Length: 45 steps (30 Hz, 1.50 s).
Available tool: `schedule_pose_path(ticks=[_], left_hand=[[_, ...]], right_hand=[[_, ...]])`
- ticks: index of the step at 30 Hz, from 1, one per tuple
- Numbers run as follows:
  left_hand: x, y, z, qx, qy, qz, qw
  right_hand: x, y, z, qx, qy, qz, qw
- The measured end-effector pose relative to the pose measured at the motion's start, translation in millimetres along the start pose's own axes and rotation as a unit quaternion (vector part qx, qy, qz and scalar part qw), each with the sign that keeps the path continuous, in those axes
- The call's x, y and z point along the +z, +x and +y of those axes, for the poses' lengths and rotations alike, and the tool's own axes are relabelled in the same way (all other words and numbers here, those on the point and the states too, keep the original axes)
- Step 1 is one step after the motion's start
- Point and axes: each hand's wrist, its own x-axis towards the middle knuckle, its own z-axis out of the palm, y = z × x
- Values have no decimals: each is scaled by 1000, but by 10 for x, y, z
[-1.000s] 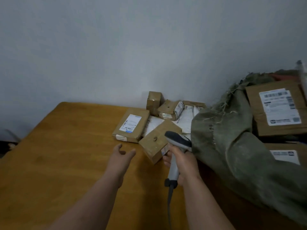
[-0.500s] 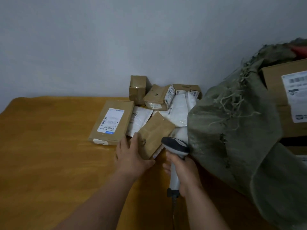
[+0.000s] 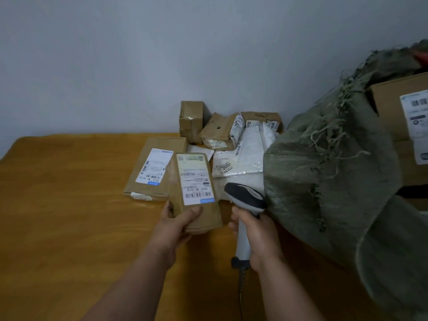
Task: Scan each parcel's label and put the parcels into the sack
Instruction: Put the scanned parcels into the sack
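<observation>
- Cardboard parcel (image 3: 196, 193) sits in the left hand (image 3: 176, 224), thumb curled over its near end and fingers wrapped beneath, label (image 3: 194, 179) turned up, likely so the barcode faces the reader.
- Right hand (image 3: 257, 232) has its fingers wrapped round the grip of the scanner (image 3: 245, 200), head just beside the parcel and pointing away from the person, probably about to swing onto the label.
- Parcel is lifted off the table (image 3: 69, 205), tilted toward the person, above the edge of a flat box (image 3: 155, 167) whose label also shows.
- More parcels (image 3: 222, 133) and white mailers (image 3: 240, 158) lie heaped against the wall, awaiting their turn.
- Green sack (image 3: 335, 170) slumps at the right, near the scanning hand, so a scanned parcel has a short trip; its mouth is not clearly seen.
</observation>
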Motion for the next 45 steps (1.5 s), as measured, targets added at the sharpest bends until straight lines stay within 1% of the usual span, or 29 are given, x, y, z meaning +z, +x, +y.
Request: schedule_pose_path(ticks=[3,7,13,15,25,30,37,45], left_hand=[[-193,-123,-96,-14,-83,-21,996],[-383,-345,-108,-8,-130,-39,991],[-614,-722,-30,52,-109,-41,992],[-687,-821,-22,66,-110,-42,991],[-897,-1243,-62,118,-125,-24,985],[-827,-1416,-91,134,-145,1,980],[-704,-1593,-175,140,-164,35,976],[-586,-1706,-169,162,-164,41,972]], right_hand=[[41,-178,-76,-27,-31,-16,999],[116,-486,-168,-56,-61,-47,995],[272,-1025,-262,-117,-125,-136,976],[331,-1189,-269,-138,-148,-154,967],[400,-1695,-285,-172,-187,-178,951],[280,-1763,-307,-171,-185,-208,945],[60,-1778,-272,-171,-182,-230,941],[-118,-1838,-329,-184,-182,-262,930]])
